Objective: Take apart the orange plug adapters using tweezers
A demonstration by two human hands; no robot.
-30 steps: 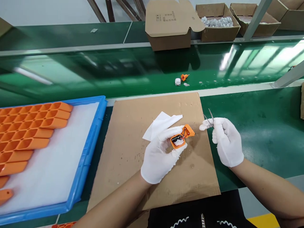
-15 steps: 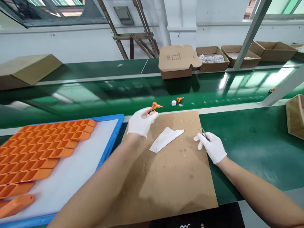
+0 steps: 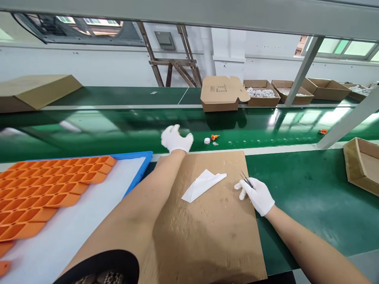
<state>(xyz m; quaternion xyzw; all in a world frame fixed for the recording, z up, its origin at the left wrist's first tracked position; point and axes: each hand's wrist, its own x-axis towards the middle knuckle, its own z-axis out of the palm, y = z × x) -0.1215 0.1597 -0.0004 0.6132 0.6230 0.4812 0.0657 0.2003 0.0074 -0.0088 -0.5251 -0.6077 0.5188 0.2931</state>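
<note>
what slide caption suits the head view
Gloved left hand extends over the green surface; right hand holds tweezers above the cardboard sheet.

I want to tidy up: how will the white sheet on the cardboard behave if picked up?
The sheet looks thin and creased, so it would probably droop. It is likely light, with little visible thickness. Lying nearly flat on the cardboard, it seems unlikely to roll.

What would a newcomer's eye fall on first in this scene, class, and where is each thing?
Probably first the rows of hollow orange pieces in the blue tray at the left. Next, the white-gloved left hand, stretched out over the glossy green surface beyond the cardboard sheet, and the right hand, holding tweezers near the sheet's right edge. A folded white piece also stands out on the cardboard.
</note>
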